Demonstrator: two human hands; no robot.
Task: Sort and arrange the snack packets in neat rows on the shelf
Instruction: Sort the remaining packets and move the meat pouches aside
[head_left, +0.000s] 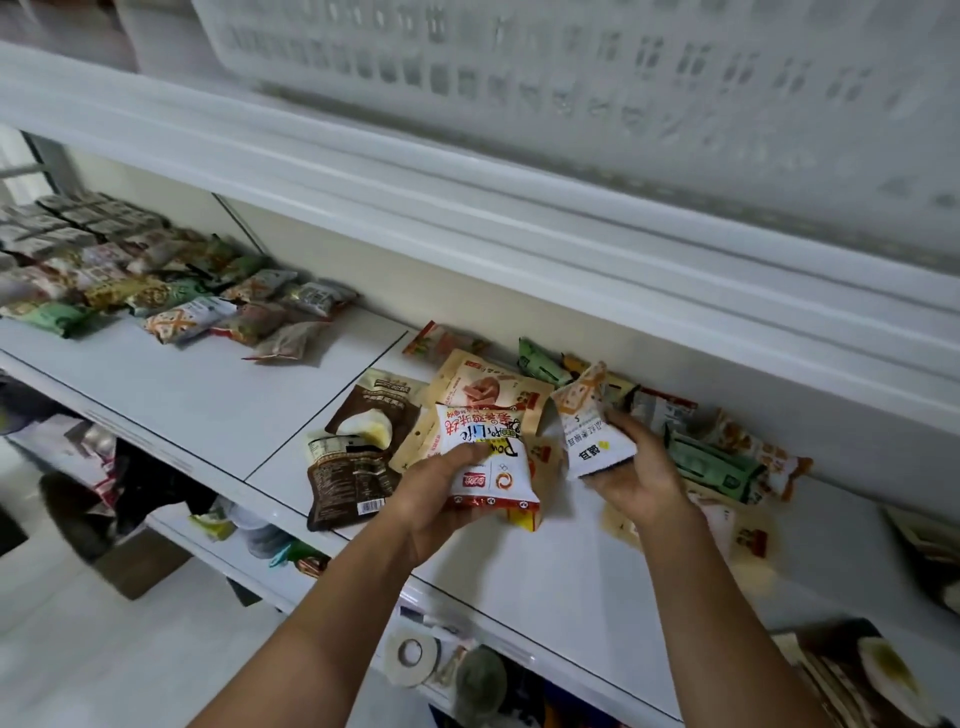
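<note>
One "Life" packet (485, 462) occupies left hand (441, 512), orange-lattice packet (589, 426) right hand (644, 480).

One head-worn wide-angle view looks forward and down, close over the shelf (182, 395); edges seemingly blurred.

Glossy plastic snack packets (483, 457) lie on a smooth white shelf (208, 395) under a perforated plastic basket (571, 62).

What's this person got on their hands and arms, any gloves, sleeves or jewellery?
The left hand and right hand are bare: no gloves, and no rings that I can see. Both forearms are uncovered right down to the edge of the picture, with no sleeve, watch or bracelet in view.
</note>
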